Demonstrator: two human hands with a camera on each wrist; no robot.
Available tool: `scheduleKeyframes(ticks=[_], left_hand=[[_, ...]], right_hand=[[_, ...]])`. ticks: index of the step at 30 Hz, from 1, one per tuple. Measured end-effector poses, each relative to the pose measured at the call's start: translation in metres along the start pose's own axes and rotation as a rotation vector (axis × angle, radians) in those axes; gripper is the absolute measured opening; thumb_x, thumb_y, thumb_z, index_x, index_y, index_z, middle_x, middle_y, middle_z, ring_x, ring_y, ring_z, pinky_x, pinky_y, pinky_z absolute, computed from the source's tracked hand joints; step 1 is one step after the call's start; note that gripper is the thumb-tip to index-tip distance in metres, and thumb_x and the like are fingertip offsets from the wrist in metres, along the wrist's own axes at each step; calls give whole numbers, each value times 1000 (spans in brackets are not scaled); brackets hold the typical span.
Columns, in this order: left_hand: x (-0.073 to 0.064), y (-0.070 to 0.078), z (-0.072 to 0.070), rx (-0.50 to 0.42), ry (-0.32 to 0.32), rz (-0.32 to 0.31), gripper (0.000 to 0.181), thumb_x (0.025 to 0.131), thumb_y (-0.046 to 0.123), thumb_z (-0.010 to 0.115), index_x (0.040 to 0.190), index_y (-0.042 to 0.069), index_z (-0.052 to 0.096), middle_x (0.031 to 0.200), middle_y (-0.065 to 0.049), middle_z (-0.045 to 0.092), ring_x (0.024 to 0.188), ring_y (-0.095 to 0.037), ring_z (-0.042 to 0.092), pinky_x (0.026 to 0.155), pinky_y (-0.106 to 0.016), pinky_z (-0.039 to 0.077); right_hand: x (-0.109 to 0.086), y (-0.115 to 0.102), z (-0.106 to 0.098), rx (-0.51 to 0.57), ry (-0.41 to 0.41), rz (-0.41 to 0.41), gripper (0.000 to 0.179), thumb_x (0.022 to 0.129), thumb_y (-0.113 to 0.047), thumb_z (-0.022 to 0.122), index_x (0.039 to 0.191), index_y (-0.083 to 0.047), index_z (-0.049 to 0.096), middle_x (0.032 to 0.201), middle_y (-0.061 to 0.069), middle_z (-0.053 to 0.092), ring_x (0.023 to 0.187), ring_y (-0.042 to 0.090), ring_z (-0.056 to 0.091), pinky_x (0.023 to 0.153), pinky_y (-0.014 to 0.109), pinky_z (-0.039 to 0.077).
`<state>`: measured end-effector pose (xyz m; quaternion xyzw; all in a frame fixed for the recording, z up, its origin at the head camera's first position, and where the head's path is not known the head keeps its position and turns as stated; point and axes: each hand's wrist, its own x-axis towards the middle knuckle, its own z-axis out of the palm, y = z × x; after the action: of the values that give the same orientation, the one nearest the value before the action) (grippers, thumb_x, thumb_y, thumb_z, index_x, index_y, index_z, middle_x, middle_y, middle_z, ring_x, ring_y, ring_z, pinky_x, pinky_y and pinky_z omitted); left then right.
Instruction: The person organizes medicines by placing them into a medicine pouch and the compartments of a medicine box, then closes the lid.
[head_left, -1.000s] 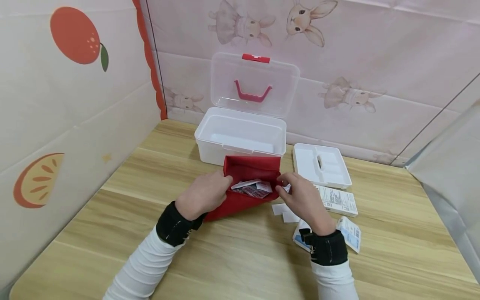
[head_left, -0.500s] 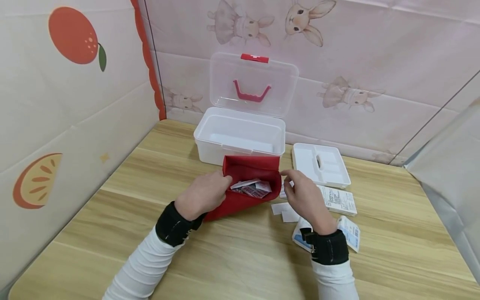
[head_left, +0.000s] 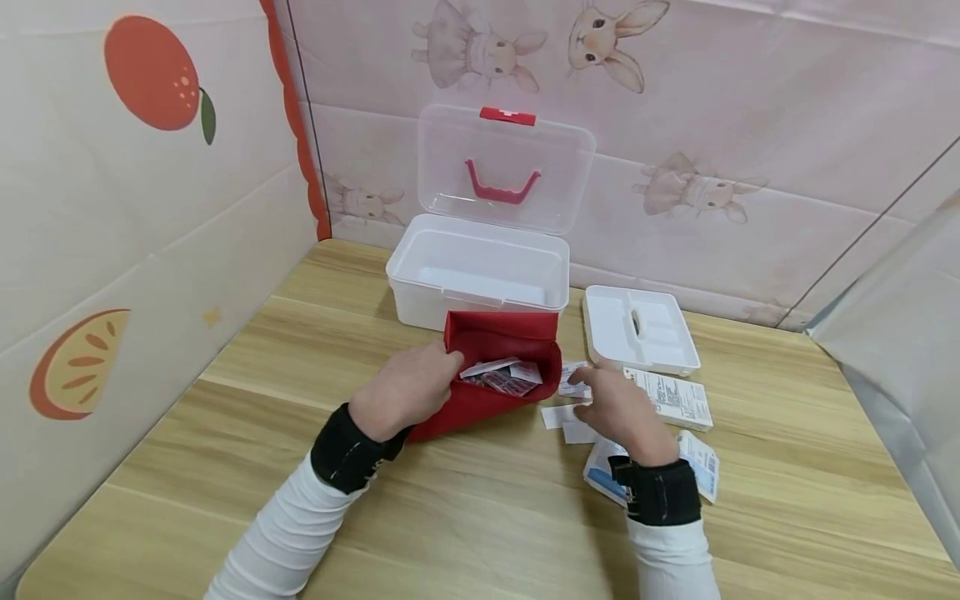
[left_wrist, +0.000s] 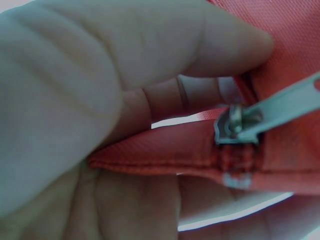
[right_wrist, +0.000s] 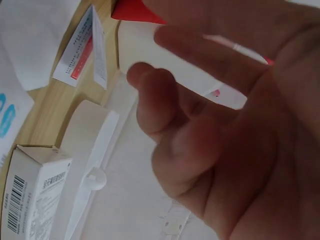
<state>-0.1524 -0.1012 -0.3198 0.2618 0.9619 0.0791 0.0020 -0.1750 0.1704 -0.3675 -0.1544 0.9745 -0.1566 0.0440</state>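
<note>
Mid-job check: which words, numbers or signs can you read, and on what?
White cross sign: red latch on the box lid.
"IODINE", apparently, then blurred words: small folded packet.
Barcode, and print too small to read: white carton.
Large blue characters, cut off by the picture edge, not readable: blue-and-white packet.

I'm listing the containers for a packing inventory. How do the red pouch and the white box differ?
The red pouch is soft fabric, while the white box looks like stiff, translucent plastic.
The pouch is the smaller of the two; the box looks wider and deeper.
The left hand grips the pouch, whereas neither hand touches the box.
Both are open, with their insides showing.
</note>
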Motion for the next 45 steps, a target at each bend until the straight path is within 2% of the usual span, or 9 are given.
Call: scheduleKeyframes(ticks=[6,10,17,23,29,33,37,42,45], left_hand=[[0,0,0,5,-3,-4,12,83,7,61,94,3,57,85,-12,57,71,-21,51,59,-35,54],[0,0,0,7,-12,-8,12,83,7,61,94,4,57,84,-11,57,71,-21,51,59,-35,54],[0,1,-2,5,-9,-2,8,83,5,58,91,5,56,85,-11,56,72,-21,52,59,-37,53],[1,1,-1,1,-3,-2,8,84,6,58,92,5,56,85,-11,56,72,-20,51,59,-36,53],[0,0,-1,8,-3,4,8,84,5,58,92,5,56,85,-11,56,72,-20,51,59,-36,53],[0,0,-1,4,-1,6,7,84,5,57,91,5,56,84,-10,56,72,-21,51,60,-36,53],[0,0,-1,-2,-5,4,8,84,5,57,92,5,56,85,-11,56,73,-20,51,60,-36,53],[0,0,-1,-9,-5,-1,8,84,5,57,92,4,56,86,-11,56,73,-21,51,60,-36,54],[-1,0,-1,-11,-8,-4,9,84,4,57,93,4,56,87,-11,56,73,-21,51,61,-36,54]], right_hand=[[1,1,11,16,-105,-39,40,63,-5,79,102,-10,69,107,13,59,89,23,51,74,40,51],[1,1,16,30,-127,-8,43,61,-3,80,101,-12,69,114,12,56,93,24,49,77,42,50],[3,4,22,14,-118,-8,34,62,-4,80,93,-13,70,109,12,54,87,24,49,77,41,50],[5,6,26,1,-82,-41,22,63,-3,78,81,-14,69,96,9,54,79,22,48,68,36,47],[6,7,28,-8,-75,-65,19,66,-2,75,77,-14,66,90,9,54,74,21,48,63,34,46],[7,8,30,-4,-56,-140,15,69,-2,73,72,-14,64,82,8,54,71,20,46,60,33,43],[7,9,28,29,-49,-233,12,73,-2,70,71,-12,64,76,5,55,70,18,46,60,33,43],[6,6,20,111,-82,-252,11,76,-1,68,75,-11,64,78,3,58,73,20,50,64,35,46],[6,4,15,152,-55,-268,11,77,0,66,77,-10,63,80,3,61,74,19,53,66,37,48]])
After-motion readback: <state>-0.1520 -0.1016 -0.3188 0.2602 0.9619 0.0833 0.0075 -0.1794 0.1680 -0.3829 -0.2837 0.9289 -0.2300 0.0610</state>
